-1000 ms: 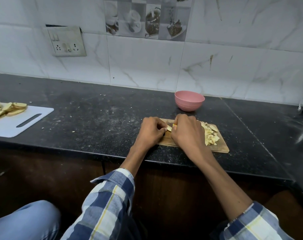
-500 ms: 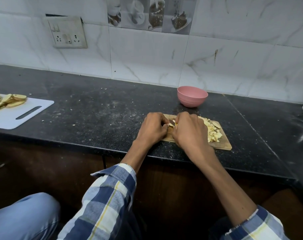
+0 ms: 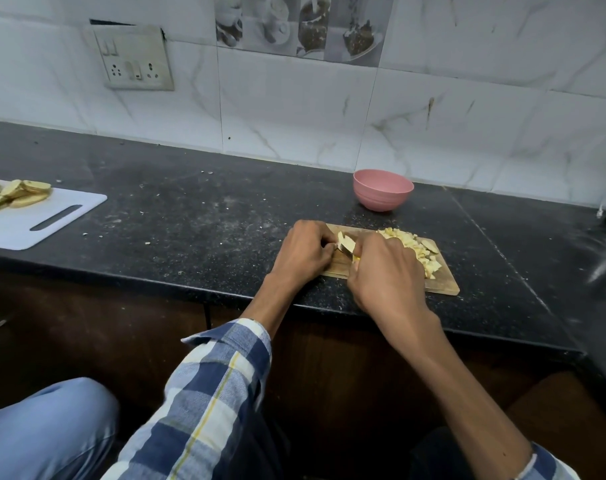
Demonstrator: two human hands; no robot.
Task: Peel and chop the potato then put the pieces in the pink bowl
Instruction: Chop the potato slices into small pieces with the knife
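Observation:
A small wooden cutting board [image 3: 443, 285] lies near the counter's front edge. My left hand [image 3: 305, 251] holds a pale potato piece [image 3: 344, 241] down on the board's left part, fingers curled over it. My right hand [image 3: 384, 271] grips a knife with a yellow handle [image 3: 356, 258]; its blade meets the potato piece between my hands. A heap of chopped potato pieces [image 3: 415, 245] covers the board's right half. The pink bowl [image 3: 383, 189] stands just behind the board, and its inside is hidden from here.
A white plastic cutting board [image 3: 48, 220] with potato slices [image 3: 14, 195] lies at the far left of the black counter [image 3: 190, 216]. A tiled wall with a socket plate [image 3: 131, 58] runs behind. Some object sits at the far right edge.
The view has shifted slightly. My hands stay together on the board, with the knife working through the potato piece; the piece now shows more between them.

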